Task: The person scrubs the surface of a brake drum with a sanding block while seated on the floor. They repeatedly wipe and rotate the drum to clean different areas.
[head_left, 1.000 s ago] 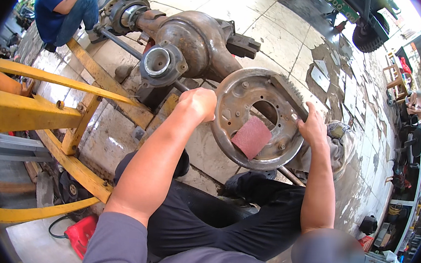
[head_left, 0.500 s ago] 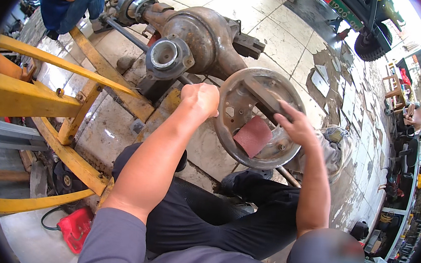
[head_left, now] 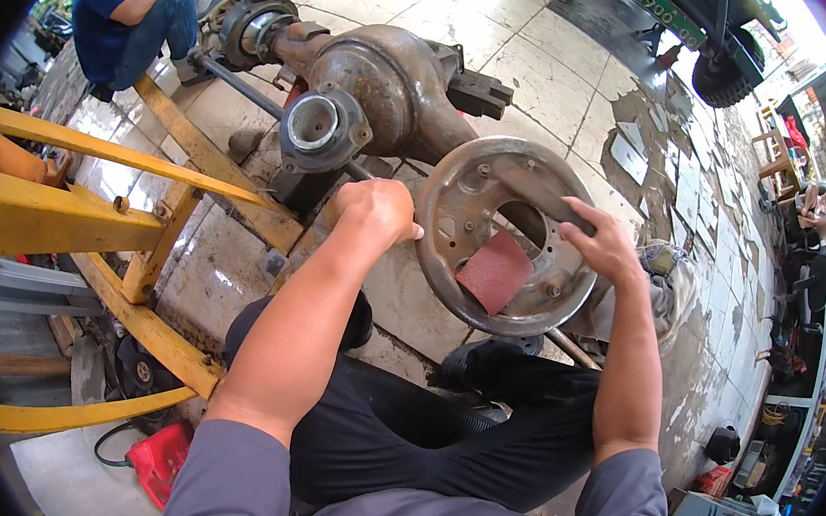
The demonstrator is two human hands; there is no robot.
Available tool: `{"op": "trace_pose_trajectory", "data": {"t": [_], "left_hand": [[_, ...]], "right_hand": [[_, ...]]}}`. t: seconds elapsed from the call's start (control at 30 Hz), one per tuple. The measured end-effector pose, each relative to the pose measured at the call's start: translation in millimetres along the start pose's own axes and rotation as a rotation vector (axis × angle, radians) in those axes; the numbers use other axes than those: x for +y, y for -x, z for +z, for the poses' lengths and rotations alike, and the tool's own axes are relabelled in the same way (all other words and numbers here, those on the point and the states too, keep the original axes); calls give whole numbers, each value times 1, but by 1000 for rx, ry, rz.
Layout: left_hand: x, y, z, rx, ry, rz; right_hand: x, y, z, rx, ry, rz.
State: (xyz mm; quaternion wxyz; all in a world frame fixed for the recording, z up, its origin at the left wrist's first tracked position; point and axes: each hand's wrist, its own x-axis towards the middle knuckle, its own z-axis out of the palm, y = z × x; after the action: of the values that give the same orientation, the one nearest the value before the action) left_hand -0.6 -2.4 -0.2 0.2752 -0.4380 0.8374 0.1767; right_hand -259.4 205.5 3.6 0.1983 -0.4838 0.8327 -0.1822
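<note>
"Two hands. How are they entered?"

"Left hand [head_left: 378, 211]: fingers curled closed, gripping the left rim of the round metal plate [head_left: 449, 291], thumb at the edge, remaining fingertips hidden. Right hand [head_left: 606, 243]: thumb and fingers gripping the near end of the brush [head_left: 536, 195]."

"Location and condition of the plate?"

"In front of the person, above the knees, face tilted upward. Bare metal, brown and grey, worn; large central hole, smaller holes around it. The brush, brown and bar-shaped, lies across its upper right part, over the edge of the central hole; its underside is hidden."

"Anything else on the plate?"

"One reddish abrasive sheet [head_left: 495, 273], roughly square, slightly curved, just below the central hole."

"Surroundings?"

"One axle housing [head_left: 379, 83], rusty, bulbous, beyond the plate; one dark flange [head_left: 312, 126] with a pale ring, at its near side. One yellow frame [head_left: 63, 213], to the left. One red case [head_left: 159, 462], lower left. One crumpled grey cloth [head_left: 660, 299], right of the plate. One co-worker [head_left: 119, 21], blue shirt and jeans, squatting at upper left."
</note>
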Motion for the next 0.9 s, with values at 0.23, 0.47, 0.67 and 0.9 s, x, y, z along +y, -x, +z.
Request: {"op": "trace_pose_trajectory", "data": {"t": [0.23, 0.47, 0.67, 0.9], "left_hand": [[-6, 0, -6, -52, -36, -20], [-1, 0, -12, -105, -65, -36], [0, 3, -13, -122, -38, -42], [3, 6, -13, -66, -65, -1]], "right_hand": [[-33, 5, 15, -154, -176, -117], [-12, -2, -5, 8, -71, 101], [-18, -7, 24, -86, -36, -59], [14, 11, -9, 332, -135, 103]]}}
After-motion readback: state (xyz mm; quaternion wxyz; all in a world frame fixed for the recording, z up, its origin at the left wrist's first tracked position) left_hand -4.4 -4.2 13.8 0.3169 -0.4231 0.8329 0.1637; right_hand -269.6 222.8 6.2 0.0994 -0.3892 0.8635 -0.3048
